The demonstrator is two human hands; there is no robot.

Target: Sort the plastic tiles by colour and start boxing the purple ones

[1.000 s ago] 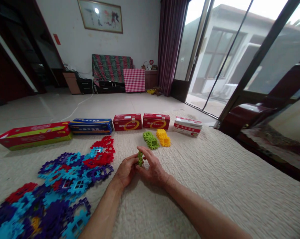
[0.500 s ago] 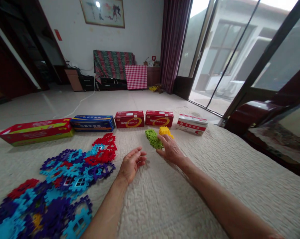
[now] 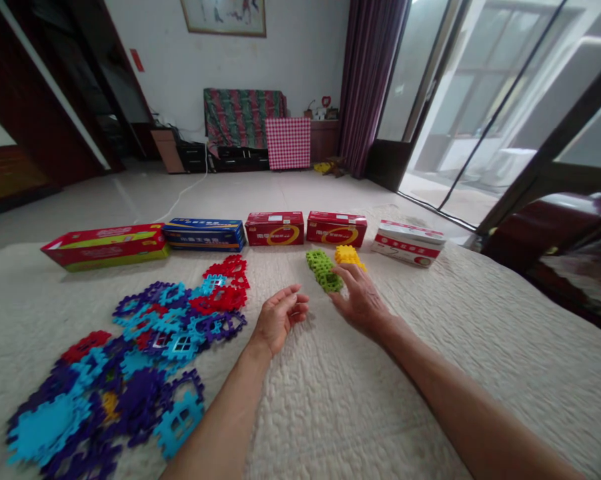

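Note:
A row of green plastic interlocking building pieces (image 3: 320, 264) lies on the quilted cover, in front of the red boxes. My right hand (image 3: 363, 300) has its thumb and fingers around the near end of these green pieces, which stay on the cover. Just behind its fingers sits a stack of yellow interlocking pieces (image 3: 348, 253), partly hidden by the hand. My left hand (image 3: 279, 320) is held to the left, palm inward, fingers loosely bent and apart with nothing in them. A large heap of purple, light blue and red interlocking pieces (image 3: 140, 393) spreads to its left.
Along the far side stand a long red and yellow-green box (image 3: 110, 247), a blue box (image 3: 204, 235), two red boxes (image 3: 274, 229) (image 3: 336, 229) and a white and red box (image 3: 409, 243). The pale quilted cover (image 3: 320, 400) lies under everything. Beyond are a tiled floor and glass doors.
The whole view has shifted, so things appear further right and slightly higher. My right hand stays at the green pieces. My left hand keeps nearly the same pose.

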